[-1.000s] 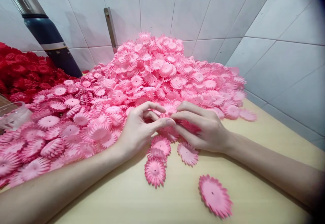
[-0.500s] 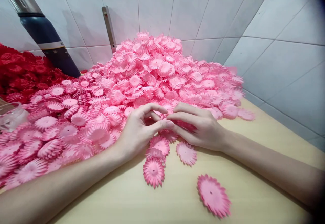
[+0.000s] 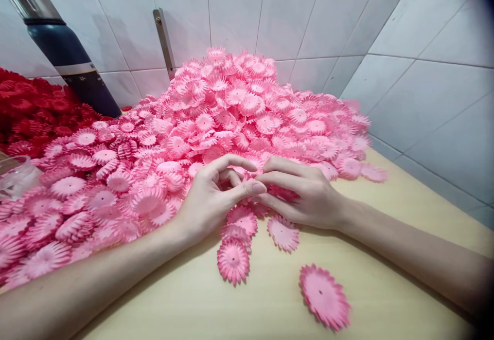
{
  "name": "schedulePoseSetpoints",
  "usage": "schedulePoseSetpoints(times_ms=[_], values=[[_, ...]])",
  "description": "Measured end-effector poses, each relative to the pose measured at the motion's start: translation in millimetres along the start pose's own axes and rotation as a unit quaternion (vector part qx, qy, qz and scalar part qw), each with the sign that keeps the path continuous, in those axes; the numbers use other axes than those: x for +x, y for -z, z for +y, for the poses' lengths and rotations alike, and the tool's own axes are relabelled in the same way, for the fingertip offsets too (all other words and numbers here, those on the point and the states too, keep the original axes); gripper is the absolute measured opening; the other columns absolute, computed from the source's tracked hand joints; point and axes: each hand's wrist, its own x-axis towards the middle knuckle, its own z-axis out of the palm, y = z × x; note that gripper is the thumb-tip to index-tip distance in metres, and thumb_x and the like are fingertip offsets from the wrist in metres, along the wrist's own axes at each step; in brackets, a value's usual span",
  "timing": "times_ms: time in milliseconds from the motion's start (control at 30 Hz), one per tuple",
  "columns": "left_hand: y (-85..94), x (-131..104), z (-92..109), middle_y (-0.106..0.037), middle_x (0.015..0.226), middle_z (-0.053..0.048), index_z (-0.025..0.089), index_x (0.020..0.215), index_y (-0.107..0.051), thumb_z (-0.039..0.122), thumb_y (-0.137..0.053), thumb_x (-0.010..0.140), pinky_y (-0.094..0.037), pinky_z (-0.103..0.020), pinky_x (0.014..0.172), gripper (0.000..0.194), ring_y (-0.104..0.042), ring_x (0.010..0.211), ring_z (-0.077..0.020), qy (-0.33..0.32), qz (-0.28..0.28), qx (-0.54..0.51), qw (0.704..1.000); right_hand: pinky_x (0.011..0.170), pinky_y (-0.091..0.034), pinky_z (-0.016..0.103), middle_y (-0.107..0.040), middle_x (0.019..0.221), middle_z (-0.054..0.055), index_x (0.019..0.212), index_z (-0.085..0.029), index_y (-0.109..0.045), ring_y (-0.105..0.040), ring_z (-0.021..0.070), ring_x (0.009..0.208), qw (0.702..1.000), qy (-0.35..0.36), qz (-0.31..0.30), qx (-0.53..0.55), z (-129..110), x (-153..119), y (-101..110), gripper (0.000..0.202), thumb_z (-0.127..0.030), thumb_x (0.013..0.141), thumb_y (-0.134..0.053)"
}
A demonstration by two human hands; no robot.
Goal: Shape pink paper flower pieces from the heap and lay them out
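Note:
Both hands meet at the front of a large pile of pink paper flowers (image 3: 239, 103). My left hand (image 3: 216, 191) has its thumb and fingers curled together, the thumb tip against the fingers of my right hand (image 3: 304, 191). What is pinched between the fingertips is too hidden to name. The fingers of my right hand are bent toward the left thumb. Below the hands, a few pink flowers (image 3: 233, 260) overlap in a short row. Another flower (image 3: 283, 233) lies under the right hand, and a larger-looking one (image 3: 324, 297) is nearer the front.
A dark blue bottle (image 3: 73, 52) with a metal cap leans at the back left, beside a heap of red flowers (image 3: 34, 108). A clear plastic container (image 3: 19, 178) sits at the left edge. Tiled walls (image 3: 239, 11) border the wooden table (image 3: 417, 206).
My left index finger and thumb have shifted slightly to the right. The small pink bit seen between the fingertips before is now hidden. The flowers on the table have not moved.

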Motion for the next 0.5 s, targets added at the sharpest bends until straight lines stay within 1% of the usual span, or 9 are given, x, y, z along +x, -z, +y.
schedulePoseSetpoints(times_ms=[100, 200, 300, 433, 500], values=[[0.6, 1.0, -1.6, -0.054, 0.058, 0.005, 0.018, 0.094, -0.066, 0.027, -0.078, 0.071, -0.042, -0.018, 0.055, 0.028, -0.049, 0.055, -0.0080, 0.001, -0.016, 0.001, 1.000, 0.057, -0.051, 0.027, -0.063, 0.079, 0.007, 0.095, -0.016, -0.063, -0.058, 0.0148, 0.069, 1.000, 0.010, 0.004, 0.006, -0.2, 0.5, -0.3, 0.008, -0.015, 0.087, -0.061], [0.4, 0.6, -1.9, -0.055, 0.057, 0.005, 0.017, 0.094, -0.067, 0.026, -0.078, 0.070, -0.040, -0.018, 0.052, 0.028, -0.048, 0.053, -0.0075, 0.004, -0.013, 0.008, 1.000, 0.056, -0.051, 0.026, -0.063, 0.078, 0.007, 0.092, -0.016, -0.063, -0.056, 0.0143, 0.067, 1.000, 0.016, 0.003, 0.015, -1.4, 1.7, 0.0, 0.007, -0.014, 0.086, -0.061], [0.2, -0.1, -1.4, -0.054, 0.057, 0.005, 0.017, 0.094, -0.067, 0.024, -0.078, 0.071, -0.038, -0.017, 0.051, 0.027, -0.046, 0.053, -0.0065, 0.002, -0.012, 0.008, 1.000, 0.053, -0.049, 0.026, -0.061, 0.074, 0.007, 0.088, -0.015, -0.063, -0.054, 0.0141, 0.064, 1.000, 0.009, 0.002, 0.021, -3.2, 2.9, 0.4, 0.006, -0.011, 0.085, -0.060], [0.7, 0.4, -1.4, -0.056, 0.059, 0.004, 0.017, 0.098, -0.066, 0.024, -0.076, 0.073, -0.041, -0.018, 0.054, 0.027, -0.050, 0.055, -0.0083, 0.005, -0.026, 0.011, 1.000, 0.053, -0.049, 0.027, -0.062, 0.075, 0.007, 0.092, -0.016, -0.063, -0.055, 0.0150, 0.064, 0.999, -0.008, 0.003, 0.043, -4.6, 2.8, 0.4, 0.010, -0.012, 0.084, -0.059], [1.1, 1.0, -1.9, -0.056, 0.059, 0.004, 0.017, 0.098, -0.066, 0.026, -0.075, 0.074, -0.041, -0.019, 0.054, 0.028, -0.050, 0.055, -0.0086, 0.004, -0.030, 0.015, 0.999, 0.054, -0.050, 0.027, -0.062, 0.076, 0.006, 0.093, -0.017, -0.063, -0.057, 0.0152, 0.065, 0.999, -0.013, 0.009, 0.039, -4.2, 2.1, -0.2, 0.011, -0.012, 0.084, -0.059]])
